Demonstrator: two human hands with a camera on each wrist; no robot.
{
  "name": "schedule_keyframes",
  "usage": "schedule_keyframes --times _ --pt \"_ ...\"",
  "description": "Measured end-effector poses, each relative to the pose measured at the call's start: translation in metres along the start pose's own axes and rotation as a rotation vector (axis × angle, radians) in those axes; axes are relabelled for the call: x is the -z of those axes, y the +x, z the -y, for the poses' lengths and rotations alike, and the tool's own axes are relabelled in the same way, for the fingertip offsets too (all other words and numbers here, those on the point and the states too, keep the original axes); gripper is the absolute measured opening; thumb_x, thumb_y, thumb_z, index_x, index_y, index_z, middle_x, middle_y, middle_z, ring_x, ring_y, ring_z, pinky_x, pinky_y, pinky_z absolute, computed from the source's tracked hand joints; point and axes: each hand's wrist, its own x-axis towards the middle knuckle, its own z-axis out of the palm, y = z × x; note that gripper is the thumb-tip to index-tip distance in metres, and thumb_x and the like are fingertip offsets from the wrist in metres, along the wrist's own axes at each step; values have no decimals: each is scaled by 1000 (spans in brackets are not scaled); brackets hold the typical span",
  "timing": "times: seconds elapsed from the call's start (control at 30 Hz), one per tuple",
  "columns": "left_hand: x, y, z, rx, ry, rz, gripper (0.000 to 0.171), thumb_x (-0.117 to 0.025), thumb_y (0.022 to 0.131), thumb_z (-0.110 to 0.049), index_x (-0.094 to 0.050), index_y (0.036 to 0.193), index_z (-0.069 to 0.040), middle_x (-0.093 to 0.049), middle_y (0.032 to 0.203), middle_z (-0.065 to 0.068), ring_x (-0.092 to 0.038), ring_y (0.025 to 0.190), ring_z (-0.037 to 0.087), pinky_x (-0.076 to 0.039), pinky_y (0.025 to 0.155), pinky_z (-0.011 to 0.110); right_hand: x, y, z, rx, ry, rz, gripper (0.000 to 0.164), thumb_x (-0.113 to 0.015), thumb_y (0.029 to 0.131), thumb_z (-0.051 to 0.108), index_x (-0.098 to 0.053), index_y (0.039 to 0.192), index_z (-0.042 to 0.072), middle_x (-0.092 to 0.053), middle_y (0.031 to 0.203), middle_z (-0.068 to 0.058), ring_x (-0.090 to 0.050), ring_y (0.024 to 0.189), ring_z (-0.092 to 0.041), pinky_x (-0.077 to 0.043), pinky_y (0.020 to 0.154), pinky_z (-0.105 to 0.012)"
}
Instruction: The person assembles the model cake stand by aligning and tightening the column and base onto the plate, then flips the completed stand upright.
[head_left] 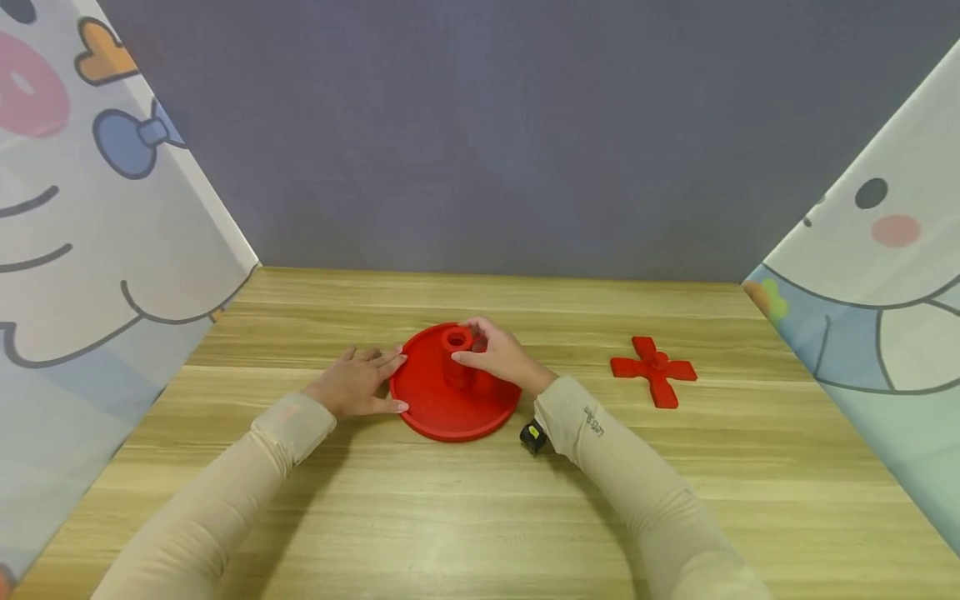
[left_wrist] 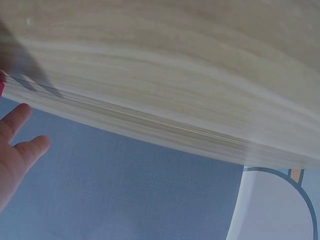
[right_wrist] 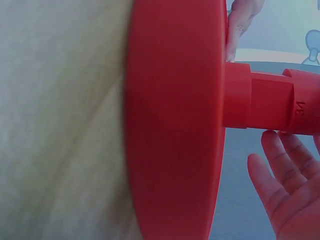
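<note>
A round red tray-like base (head_left: 423, 404) with a low raised rim lies flat on the wooden table. From its middle rises an upright red hollow post (head_left: 454, 368), marked 34 on its side in the right wrist view. My right hand (head_left: 504, 357) holds the post near its top, thumb on the near side and fingers curving behind. Spread at the base's left edge, my left hand (head_left: 357, 385) touches the rim with straight fingers and thumb. The left wrist view catches only a few of its fingertips.
On the right of the wooden table (head_left: 465, 517) lies a flat red cross-shaped piece (head_left: 654, 371) with a small raised knob. A black wrist camera (head_left: 533, 437) hangs under my right cuff. A grey panel (head_left: 480, 142) stands behind, with cartoon-printed cloths at both sides.
</note>
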Motion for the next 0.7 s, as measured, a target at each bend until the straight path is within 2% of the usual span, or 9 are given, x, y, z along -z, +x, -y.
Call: schedule_keyframes --times 0.13,0.37,0.43,0.57,0.63,0.7 --pt "1 0 0 -7 8 -2 91 -46 86 -71 -35 148 -6 -31 154 10 -39 131 41 -24 105 65 2 0 1 21 -44 46 66 -73 84 10 -42 141 -1 -61 112 -13 -58 94 -25 -49 77 -28" --pt "3 -2 -2 -2 5 -2 89 -49 86 -68 -35 148 -5 -31 154 10 -39 131 43 -23 106 65 4 -1 6 -33 -53 95 66 -72 82 3 -45 142 6 -61 117 -12 -53 64 -15 -48 67 -24" --pt "4 -2 -2 -3 13 -6 89 -49 86 -68 -36 148 -5 -31 154 11 -39 130 43 -24 106 65 4 0 7 -44 -60 86 64 -72 82 2 -47 141 7 -62 116 -11 -56 67 -16 -49 68 -24" --pt "5 -2 -4 -1 25 -9 88 -49 87 -67 -37 147 -5 -32 153 11 -39 130 43 -24 106 65 3 0 10 -42 -68 58 62 -76 80 3 -50 137 5 -63 115 -11 -60 90 -22 -50 78 -28" --pt "5 -3 -4 0 28 -8 88 -49 87 -67 -37 147 -5 -32 153 11 -40 130 43 -24 106 65 2 0 10 -42 -79 36 62 -78 79 5 -52 135 5 -64 112 -11 -59 94 -22 -49 79 -28" --pt "5 -3 -4 2 28 -7 88 -49 87 -67 -37 147 -5 -32 153 11 -39 130 43 -24 106 65 1 1 11 -49 -95 11 61 -80 77 6 -54 132 5 -64 109 -9 -59 89 -21 -49 77 -28"
